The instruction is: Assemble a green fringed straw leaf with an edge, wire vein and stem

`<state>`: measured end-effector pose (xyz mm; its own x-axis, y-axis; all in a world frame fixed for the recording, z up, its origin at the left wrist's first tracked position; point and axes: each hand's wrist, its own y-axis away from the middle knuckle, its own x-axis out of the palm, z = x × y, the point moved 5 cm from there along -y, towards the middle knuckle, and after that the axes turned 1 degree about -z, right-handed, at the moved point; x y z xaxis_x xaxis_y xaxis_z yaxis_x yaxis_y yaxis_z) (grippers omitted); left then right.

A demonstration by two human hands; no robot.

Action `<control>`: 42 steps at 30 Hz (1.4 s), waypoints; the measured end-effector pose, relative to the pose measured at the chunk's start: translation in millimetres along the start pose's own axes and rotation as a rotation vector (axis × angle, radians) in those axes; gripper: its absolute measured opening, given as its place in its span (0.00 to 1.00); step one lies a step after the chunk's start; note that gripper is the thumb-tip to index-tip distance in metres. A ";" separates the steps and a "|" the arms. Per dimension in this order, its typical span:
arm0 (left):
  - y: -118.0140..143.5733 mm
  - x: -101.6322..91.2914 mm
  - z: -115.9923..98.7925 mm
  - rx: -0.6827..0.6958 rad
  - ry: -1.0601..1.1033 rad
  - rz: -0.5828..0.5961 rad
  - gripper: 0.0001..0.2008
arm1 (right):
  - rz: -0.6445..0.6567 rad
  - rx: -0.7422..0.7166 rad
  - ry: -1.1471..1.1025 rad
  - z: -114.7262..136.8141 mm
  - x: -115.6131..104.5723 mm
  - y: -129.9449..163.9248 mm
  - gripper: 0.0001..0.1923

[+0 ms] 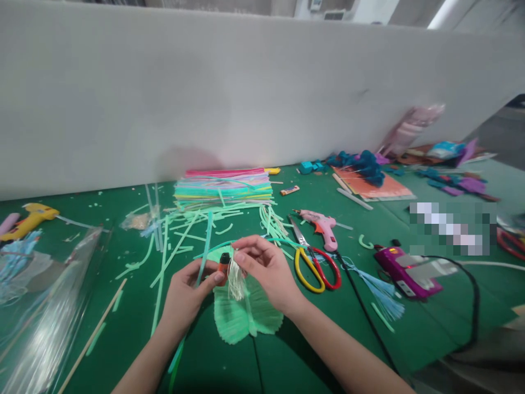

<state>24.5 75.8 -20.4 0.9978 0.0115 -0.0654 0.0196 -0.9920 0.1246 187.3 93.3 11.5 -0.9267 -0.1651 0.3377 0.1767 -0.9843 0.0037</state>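
Left hand (189, 287) closed, pinching a small orange tube (223, 266). Right hand (266, 268) pinches the top of a white fringed tassel (235, 280) just beside the tube, both above green fringed leaves (246, 314).

Risk: thin tassel strands may slip or splay under the loose fingertip pinch; the scissors (314, 260) and pink glue gun (324, 227), right of the right hand, could snag a sleeveless forearm.

Unclear: what the tube is and how the tassel is attached; fingers hide the joint.
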 end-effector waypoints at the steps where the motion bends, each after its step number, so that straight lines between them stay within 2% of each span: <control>1: 0.1 -0.2 -1.1 0.006 -0.013 -0.006 0.10 | 0.005 0.013 -0.015 -0.1 0.6 0.0 0.11; 10: -0.8 -4.9 -2.4 0.042 -0.084 -0.072 0.11 | -0.014 -0.008 0.070 -2.4 -1.4 -1.6 0.08; 17: 1.5 -6.3 -4.7 0.046 -0.130 -0.116 0.10 | -0.087 -0.012 0.063 -4.4 -5.0 -1.2 0.08; 24: -3.1 -6.0 0.1 0.047 -0.163 -0.071 0.11 | -0.067 0.059 0.002 -6.2 1.1 -0.9 0.10; 30: -3.8 -8.3 4.0 0.055 -0.203 -0.085 0.12 | -0.074 0.115 -0.026 -8.7 1.1 -2.2 0.11; 37: -4.7 -8.4 6.7 0.040 -0.187 -0.111 0.12 | -0.008 0.259 -0.147 -22.6 -1.5 -2.1 0.11; 42: -1.3 -4.7 4.5 0.043 -0.142 -0.078 0.11 | 0.047 0.360 -0.231 -31.0 8.7 1.6 0.10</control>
<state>19.5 76.5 -24.8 0.9744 0.0739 -0.2124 0.0908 -0.9933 0.0711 169.2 88.3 -14.7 -0.8231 -0.1507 0.5475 0.3600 -0.8842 0.2978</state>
